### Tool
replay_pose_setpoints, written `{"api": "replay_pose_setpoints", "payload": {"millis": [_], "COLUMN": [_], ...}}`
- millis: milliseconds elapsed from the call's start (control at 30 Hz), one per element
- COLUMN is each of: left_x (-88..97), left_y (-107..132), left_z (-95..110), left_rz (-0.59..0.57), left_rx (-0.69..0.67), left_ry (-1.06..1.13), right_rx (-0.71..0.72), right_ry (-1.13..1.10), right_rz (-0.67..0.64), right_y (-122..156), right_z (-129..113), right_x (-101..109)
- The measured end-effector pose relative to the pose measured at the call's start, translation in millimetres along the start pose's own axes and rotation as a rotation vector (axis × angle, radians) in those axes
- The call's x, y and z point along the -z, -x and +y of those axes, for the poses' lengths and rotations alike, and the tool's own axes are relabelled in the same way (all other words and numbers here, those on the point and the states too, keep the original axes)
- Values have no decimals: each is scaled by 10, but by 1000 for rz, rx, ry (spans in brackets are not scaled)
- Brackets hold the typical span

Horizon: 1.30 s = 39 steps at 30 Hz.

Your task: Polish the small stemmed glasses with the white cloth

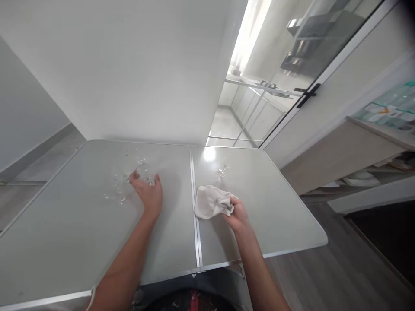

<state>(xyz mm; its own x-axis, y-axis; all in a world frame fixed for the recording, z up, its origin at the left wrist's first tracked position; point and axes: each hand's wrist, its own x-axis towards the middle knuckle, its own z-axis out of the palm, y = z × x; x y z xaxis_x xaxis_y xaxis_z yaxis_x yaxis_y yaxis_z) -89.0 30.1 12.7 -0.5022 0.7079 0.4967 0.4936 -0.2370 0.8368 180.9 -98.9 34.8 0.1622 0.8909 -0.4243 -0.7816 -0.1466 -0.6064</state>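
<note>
The right hand [238,215] has its fingers clamped on a crumpled off-white cloth [212,202]; the cloth hangs out to the left of that hand, above the pale grey rectangular bench [282,216], its left edge reaching the silvery metal seam strip [197,235] that divides the top; the left hand [147,188] is well apart from it, over the left panel, thumb and fingers apart, the fingertips at the near side of a clear, colourless round-rimmed piece [142,166]; whether they touch it I cannot tell.

More small clear pieces [120,190] lie scattered to the left of the left hand, their outlines too faint to tell their shape; another clear, glinting piece [223,170] stands on the right panel, beyond the cloth and apart from it.

Behind the bench rises a plain white wall [145,77]; to its right is a glass-paned door with a black handle [308,95]; farther right, clear plastic bottles [392,108] sit on a wooden shelf [382,131].
</note>
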Motion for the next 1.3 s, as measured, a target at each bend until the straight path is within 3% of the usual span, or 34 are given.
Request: {"api": "replay_pose_setpoints", "payload": {"millis": [133, 233, 333, 433, 500, 600, 667, 767, 967, 1033, 1133, 1300], "left_x": [-24, -24, -44, -71, -81, -81, -73, -53, -20, -33, -64, -71], "left_y": [14, 26, 83, 172, 222, 259, 266, 281, 346, 369, 400, 412], "left_z": [-21, 19, 64, 105, 129, 140, 129, 110, 195, 239, 269, 245], "left_rz": [-42, -124, -371, -660, -776, -878, -903, -854, -945, -886, -771, -759], "left_rx": [11, -73, -253, -437, -499, -525, -544, -612, -949, -913, -748, -690], "left_ry": [36, 49, 53, 56, 44, 32, 29, -37, -170, -186, -208, -186], "right_rx": [2, -15, 10, 114, 243, 460, 530, 518, 606, 609, 612, 564], "right_ry": [28, 66, 136, 205, 267, 456, 610, 780, 1109, 1083, 945, 795], "right_rz": [34, -25, -75, -5, 31, -93, -235, -429, -755, -734, -600, -502], "right_y": [38, 27, -122, -389, -544, -624, -576, -452, -424, -469, -516, -507], "right_z": [10, -37, -97, -96, -56, 27, 81, 149, 161, 130, 100, 131], "right_x": [-14, -61, -127, -210, -279, -381, -415, -390, -244, -215, -216, -283]}}
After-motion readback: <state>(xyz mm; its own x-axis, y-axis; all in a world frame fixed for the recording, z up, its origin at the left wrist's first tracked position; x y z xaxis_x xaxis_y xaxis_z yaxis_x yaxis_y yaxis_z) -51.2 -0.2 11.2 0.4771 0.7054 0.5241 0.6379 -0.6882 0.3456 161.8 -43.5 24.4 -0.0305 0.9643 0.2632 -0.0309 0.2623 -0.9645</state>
